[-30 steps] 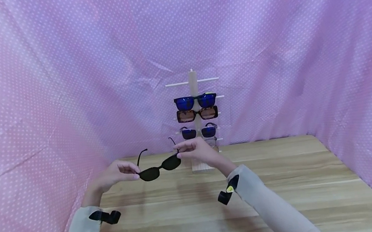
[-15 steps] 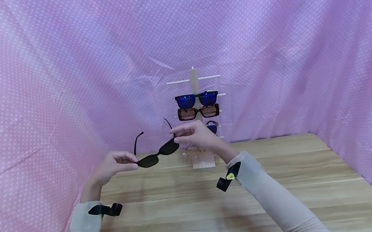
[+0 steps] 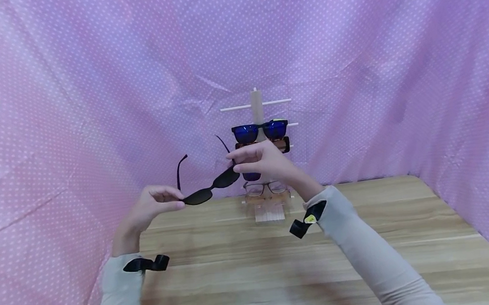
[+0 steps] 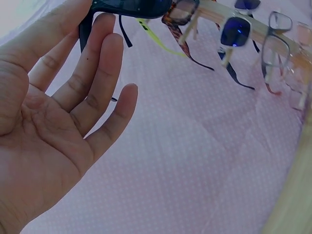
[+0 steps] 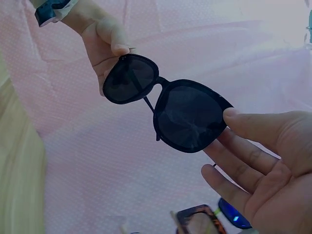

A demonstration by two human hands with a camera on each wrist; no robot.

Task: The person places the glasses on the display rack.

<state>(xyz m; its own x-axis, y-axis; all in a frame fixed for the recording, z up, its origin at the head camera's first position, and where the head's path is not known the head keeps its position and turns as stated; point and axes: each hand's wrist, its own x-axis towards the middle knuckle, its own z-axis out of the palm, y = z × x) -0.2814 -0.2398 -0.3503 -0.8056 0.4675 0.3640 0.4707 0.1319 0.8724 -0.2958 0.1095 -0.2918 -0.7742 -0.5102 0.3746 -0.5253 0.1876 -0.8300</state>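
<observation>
Black sunglasses (image 3: 198, 197) with dark lenses are held up in the air, temples unfolded and pointing toward the back. My left hand (image 3: 151, 208) pinches one outer corner of the frame between thumb and fingers. At the other corner my right hand (image 3: 266, 162) pinches the frame, higher than the left, so the sunglasses tilt. In the right wrist view both lenses of the sunglasses (image 5: 190, 117) face the camera. Behind the right hand stands a wooden eyewear rack (image 3: 257, 108), and this hand hides part of its middle tiers.
On the rack hang blue-lensed sunglasses (image 3: 246, 133), a tortoiseshell pair (image 3: 283, 145), another blue-lensed pair (image 3: 252, 177) and clear glasses (image 3: 255, 190). White pegs (image 3: 235, 108) stick out at its top. The rack stands near the back of the wooden table (image 3: 222, 276), before a pink dotted cloth (image 3: 351, 59).
Both hands have risen with the sunglasses, from low before the rack up to its middle tiers, and shifted slightly right. The grip at both corners stays the same.
</observation>
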